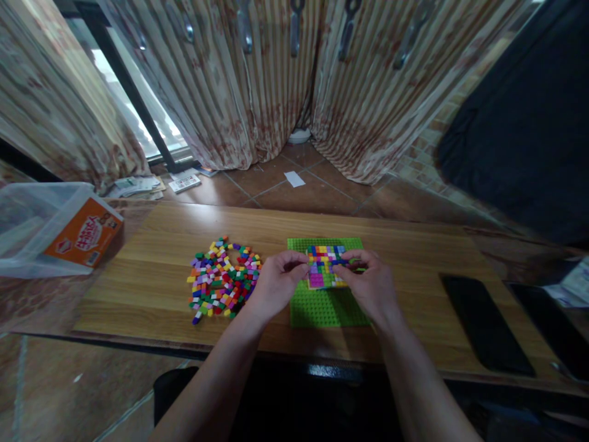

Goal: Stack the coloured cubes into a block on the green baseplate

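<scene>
Apparently brick-fitting is in hand: over the green baseplate point(313, 313) on the worktop point(414, 258), the left hand point(278, 282) pinches the multicoloured brick block's point(323, 269) left edge; the right hand point(368, 282) bends over its right side, what it grips I cannot tell; any next press would call for steady, even support

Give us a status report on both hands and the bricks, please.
Left hand and right hand at opposite sides of multicoloured brick block. Block over green baseplate. Loose bricks leftward, off baseplate, seemingly not in the way.
</scene>
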`<state>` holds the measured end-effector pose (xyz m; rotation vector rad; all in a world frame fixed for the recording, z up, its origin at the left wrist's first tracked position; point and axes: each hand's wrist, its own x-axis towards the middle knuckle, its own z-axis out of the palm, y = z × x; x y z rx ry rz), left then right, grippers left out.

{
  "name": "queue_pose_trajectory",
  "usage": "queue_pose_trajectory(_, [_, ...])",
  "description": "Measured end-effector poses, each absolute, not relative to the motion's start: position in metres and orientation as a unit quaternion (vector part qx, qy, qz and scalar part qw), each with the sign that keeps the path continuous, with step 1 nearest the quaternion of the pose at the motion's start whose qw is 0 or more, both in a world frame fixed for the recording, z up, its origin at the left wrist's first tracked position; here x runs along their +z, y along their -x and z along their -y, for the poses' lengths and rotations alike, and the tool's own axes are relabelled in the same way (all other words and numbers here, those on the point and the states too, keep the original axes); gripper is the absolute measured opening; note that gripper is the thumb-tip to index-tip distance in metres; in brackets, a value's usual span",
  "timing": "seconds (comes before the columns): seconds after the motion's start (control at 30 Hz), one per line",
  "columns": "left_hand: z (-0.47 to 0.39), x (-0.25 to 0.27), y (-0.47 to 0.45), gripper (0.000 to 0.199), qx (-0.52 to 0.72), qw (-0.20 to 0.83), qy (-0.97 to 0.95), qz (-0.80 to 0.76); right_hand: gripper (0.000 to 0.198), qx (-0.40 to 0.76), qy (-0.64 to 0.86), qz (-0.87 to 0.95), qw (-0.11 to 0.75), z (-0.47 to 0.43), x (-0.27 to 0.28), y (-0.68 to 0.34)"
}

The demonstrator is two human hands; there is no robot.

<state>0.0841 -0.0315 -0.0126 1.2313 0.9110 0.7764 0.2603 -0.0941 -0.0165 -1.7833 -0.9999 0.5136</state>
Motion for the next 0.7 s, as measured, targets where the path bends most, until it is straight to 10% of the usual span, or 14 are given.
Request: queue_pose_trajectory(0.7, [0.035, -0.008, -0.087, 0.014, 0.38, 0.692, -0.467, -0.398, 0.03, 0.29, 0.633, 0.297, 0.654, 0.094, -0.022, -0.276])
